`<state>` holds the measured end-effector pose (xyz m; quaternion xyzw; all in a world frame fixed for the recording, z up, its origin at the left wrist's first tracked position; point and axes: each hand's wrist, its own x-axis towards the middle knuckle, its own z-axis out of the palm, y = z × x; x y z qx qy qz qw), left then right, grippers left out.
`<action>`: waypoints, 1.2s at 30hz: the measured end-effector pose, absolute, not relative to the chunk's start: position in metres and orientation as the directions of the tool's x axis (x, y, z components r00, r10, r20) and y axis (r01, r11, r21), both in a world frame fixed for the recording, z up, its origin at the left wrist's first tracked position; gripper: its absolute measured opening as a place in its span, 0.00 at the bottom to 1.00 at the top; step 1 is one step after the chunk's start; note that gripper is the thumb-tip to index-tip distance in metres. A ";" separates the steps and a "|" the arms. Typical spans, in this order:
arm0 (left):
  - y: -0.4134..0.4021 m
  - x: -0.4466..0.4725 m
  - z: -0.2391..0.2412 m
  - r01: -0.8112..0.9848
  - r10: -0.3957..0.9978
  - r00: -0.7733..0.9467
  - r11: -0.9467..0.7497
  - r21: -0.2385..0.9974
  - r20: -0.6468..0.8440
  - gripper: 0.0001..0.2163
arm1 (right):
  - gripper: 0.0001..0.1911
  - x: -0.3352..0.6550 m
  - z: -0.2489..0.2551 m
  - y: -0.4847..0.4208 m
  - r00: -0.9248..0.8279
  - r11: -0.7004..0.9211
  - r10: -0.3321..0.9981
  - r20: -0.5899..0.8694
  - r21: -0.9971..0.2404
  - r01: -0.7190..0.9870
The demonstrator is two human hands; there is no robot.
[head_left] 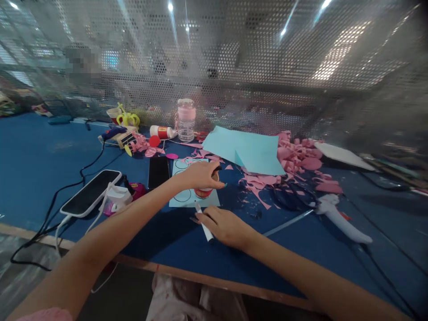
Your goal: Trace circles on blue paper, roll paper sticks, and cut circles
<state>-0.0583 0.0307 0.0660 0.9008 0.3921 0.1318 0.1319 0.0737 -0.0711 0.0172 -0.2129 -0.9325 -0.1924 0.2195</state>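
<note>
My left hand [203, 174] grips a small red-and-white paper cup [203, 193] from above, its fingers bent around the far side and covering most of it. The cup rests on a light blue sheet of paper [174, 201] with several black circles drawn on its left part. Just below the sheet's near edge, my right hand [227, 225] holds a white marker [206, 232] between thumb and fingers. The marker's dark tip points up and left, close to the paper's lower edge.
A black phone [158, 172], a white-cased phone [92, 193] with cables and a charger [117, 198] lie left. Larger blue sheets [254, 149], pink scraps [297, 154], scissors [290, 196] and a glue gun [341, 216] lie right. Behind stands a clear bottle [186, 122].
</note>
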 end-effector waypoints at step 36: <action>0.029 -0.063 0.059 0.548 0.531 0.830 -0.833 -0.077 0.170 0.16 | 0.09 0.111 0.008 -0.034 -0.385 0.506 0.852 0.354 -0.743 0.437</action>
